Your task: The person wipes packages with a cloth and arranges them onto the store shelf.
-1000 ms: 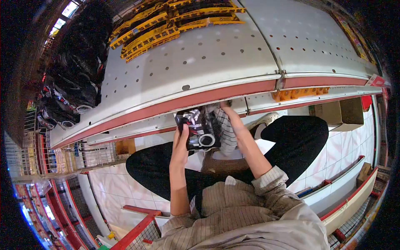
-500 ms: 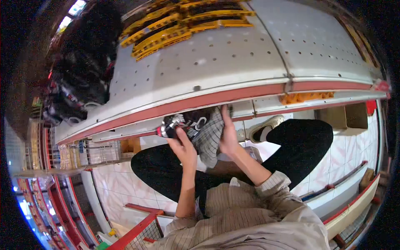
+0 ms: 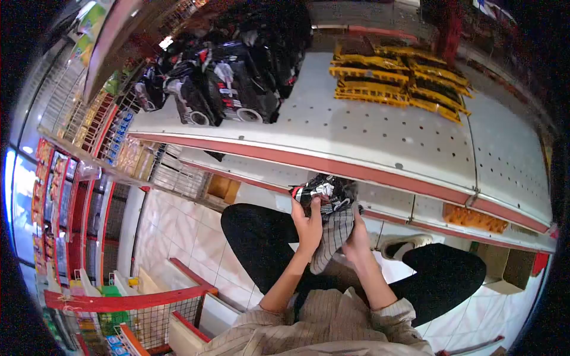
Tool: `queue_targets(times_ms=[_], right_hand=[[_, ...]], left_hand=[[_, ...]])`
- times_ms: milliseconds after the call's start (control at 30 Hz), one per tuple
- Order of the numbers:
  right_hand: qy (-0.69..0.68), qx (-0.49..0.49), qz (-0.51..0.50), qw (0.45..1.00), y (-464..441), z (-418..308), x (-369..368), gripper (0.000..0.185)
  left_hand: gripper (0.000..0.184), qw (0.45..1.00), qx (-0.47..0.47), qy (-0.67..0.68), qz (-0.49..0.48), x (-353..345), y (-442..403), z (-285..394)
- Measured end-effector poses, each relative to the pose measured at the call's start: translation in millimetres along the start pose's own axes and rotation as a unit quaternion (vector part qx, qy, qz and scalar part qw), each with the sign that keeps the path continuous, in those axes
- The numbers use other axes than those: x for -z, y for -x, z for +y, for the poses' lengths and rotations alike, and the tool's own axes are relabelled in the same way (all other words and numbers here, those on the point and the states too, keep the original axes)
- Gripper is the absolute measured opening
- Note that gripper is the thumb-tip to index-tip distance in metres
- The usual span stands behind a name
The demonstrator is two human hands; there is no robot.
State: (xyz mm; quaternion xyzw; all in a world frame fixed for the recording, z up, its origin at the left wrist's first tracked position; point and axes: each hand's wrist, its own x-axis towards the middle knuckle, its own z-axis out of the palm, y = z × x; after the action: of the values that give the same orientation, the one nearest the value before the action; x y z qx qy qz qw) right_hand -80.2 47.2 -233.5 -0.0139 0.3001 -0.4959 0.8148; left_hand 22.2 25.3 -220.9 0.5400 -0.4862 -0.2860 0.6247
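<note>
Both my hands hold a glossy black packet (image 3: 335, 191) with red and white print, in front of the shelf's edge. My left hand (image 3: 307, 224) is closed on the packet's left side, its thumb on the front. A grey striped cloth (image 3: 331, 237) hangs over the packet's lower part. On the other side, my right hand (image 3: 357, 238) is closed around cloth and packet, most of its fingers hidden behind. Similar black packets (image 3: 237, 89) stand crowded on the white shelf (image 3: 356, 133) above.
Yellow-and-black packs (image 3: 398, 80) lie in rows on the upper shelf. Orange packs (image 3: 475, 218) sit on the lower shelf. A cardboard box (image 3: 504, 270) stands on the floor at right. Wire racks (image 3: 172, 178) and a red-edged mesh divider (image 3: 151, 317) are at left.
The view has swung left, showing more of the shelf's black packets. The held packet has tilted, and the cloth hangs lower between my hands. Both hands keep their hold.
</note>
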Motion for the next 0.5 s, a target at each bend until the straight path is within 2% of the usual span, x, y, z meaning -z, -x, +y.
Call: queue_targets(times_ms=[67,100,133,167,200,233,300,333,400,433,500], right_hand=[[0.066,-0.029,0.040,0.997,-2,2,0,0.043],[0.201,-0.036,0.046,0.978,-1,-1,-3,0.045],[0.332,-0.041,0.052,0.941,3,-7,-6,0.048],[0.457,-0.043,0.060,0.886,11,-14,-18,0.051],[0.476,-0.041,0.067,0.876,16,-18,-29,0.060],[0.446,-0.012,0.096,0.890,12,-20,-26,0.062],[0.382,0.043,0.150,0.911,3,-27,-10,0.066],[0.258,0.028,0.087,0.962,8,-42,-12,0.058],[0.169,0.098,0.079,0.978,0,-59,23,0.046],[0.145,0.123,0.082,0.978,-1,-71,27,0.046],[0.121,0.171,0.086,0.974,0,-85,25,0.046]], left_hand=[[0.026,1.000,-0.007,-0.011,0.023,4,-1,0],[0.024,0.999,-0.012,-0.015,0.047,6,-2,0],[0.022,0.997,-0.017,-0.017,0.072,9,-3,-1],[0.027,0.991,0.030,0.037,0.124,15,-4,0],[0.030,0.978,0.011,0.050,0.204,21,-9,6],[0.033,0.958,-0.007,0.062,0.282,30,-15,13],[0.040,0.911,-0.089,-0.002,0.403,69,-35,22],[0.043,0.877,-0.124,-0.047,0.461,85,-48,47],[0.048,0.798,-0.199,-0.097,0.561,111,-87,106],[0.050,0.790,-0.226,-0.140,0.553,114,-101,141],[0.043,0.790,-0.317,-0.221,0.477,160,-147,152]])
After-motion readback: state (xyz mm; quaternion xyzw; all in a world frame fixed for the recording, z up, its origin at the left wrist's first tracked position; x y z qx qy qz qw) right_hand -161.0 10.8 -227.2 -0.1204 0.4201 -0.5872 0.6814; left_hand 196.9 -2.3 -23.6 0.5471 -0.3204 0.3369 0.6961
